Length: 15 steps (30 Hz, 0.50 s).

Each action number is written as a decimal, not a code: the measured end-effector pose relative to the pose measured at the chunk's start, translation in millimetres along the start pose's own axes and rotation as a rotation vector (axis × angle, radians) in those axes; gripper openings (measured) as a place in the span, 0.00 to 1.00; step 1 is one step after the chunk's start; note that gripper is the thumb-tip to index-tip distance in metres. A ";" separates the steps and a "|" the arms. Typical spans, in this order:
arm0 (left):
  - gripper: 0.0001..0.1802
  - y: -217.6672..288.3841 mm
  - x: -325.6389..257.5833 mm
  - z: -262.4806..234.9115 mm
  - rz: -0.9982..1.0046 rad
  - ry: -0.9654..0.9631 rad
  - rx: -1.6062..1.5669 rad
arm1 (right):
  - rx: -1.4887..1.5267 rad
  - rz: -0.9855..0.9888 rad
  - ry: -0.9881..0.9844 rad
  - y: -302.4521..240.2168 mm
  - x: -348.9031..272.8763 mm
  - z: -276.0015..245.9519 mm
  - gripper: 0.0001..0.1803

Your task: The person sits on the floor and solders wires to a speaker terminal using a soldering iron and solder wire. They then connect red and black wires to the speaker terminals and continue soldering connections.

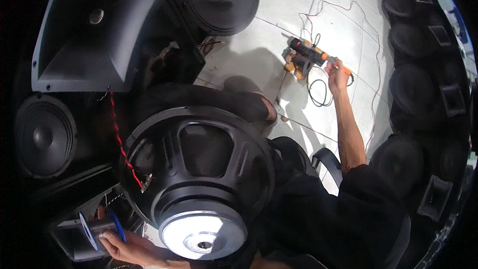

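Note:
My left hand is closed around a spool of solder wire with blue flanges, low at the left. My right hand grips a soldering iron with an orange handle, at the upper right. The iron's front end lies over a small cluster of black and orange tools on the floor; its tip cannot be made out there. Between my arms sits a large loudspeaker driver, back side up, with its silver magnet toward me. A red twisted wire runs to the terminal on its frame.
A big black horn stands at the upper left, with a speaker cone below it. Another round speaker is at the top. Several speaker cabinets line the right side. Thin cords trail across the white tiled floor.

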<state>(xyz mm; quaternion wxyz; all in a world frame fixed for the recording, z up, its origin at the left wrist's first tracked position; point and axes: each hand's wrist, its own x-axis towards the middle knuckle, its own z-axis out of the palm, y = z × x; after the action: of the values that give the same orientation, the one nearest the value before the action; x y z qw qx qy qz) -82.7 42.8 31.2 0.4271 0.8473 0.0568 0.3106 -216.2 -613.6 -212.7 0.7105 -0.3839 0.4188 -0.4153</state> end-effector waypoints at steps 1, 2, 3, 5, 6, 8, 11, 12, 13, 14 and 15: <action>0.24 17.6 -4.3 8.7 -0.090 0.081 -0.016 | 0.059 -0.021 -0.051 -5.1 -3.3 11.6 0.15; 0.22 38.1 -8.0 17.3 -0.173 0.162 -0.034 | 0.111 -0.009 -0.073 -16.1 -16.9 31.6 0.15; 0.22 46.3 -5.8 12.8 -0.075 -0.032 -0.060 | 0.169 0.013 -0.098 -28.6 -38.7 50.6 0.15; 0.23 75.1 -0.8 39.6 -0.003 -0.152 -0.277 | 0.268 0.072 -0.259 -53.4 -68.9 75.5 0.15; 0.24 82.1 0.5 46.4 0.050 -0.261 -0.355 | 0.337 0.094 -0.285 -61.3 -84.4 86.3 0.14; 0.29 118.9 9.3 64.4 0.054 -0.439 -0.385 | 0.445 0.133 -0.269 -73.5 -115.1 118.0 0.15; 0.32 180.1 22.7 102.4 -0.037 -0.638 -0.361 | 0.423 0.133 -0.407 -80.7 -141.2 135.9 0.17; 0.33 192.1 23.8 126.1 -0.038 -0.754 -0.406 | 0.419 0.117 -0.386 -87.0 -147.8 131.6 0.18; 0.30 206.9 21.0 143.4 -0.073 -0.849 -0.512 | 0.430 0.126 -0.379 -91.6 -152.3 132.4 0.18; 0.29 214.4 16.1 158.4 -0.082 -0.892 -0.540 | 0.437 0.144 -0.380 -93.2 -155.2 137.1 0.19; 0.26 221.7 12.4 170.9 -0.062 -0.983 -0.588 | 0.430 0.139 -0.376 -95.4 -158.1 139.4 0.19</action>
<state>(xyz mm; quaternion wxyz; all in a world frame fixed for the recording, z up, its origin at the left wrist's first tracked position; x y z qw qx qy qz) -12.0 -209.8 129.8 0.6301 0.7356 -0.2123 -0.1297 -162.5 -476.2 -34.3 0.8675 -0.2651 0.2074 -0.3662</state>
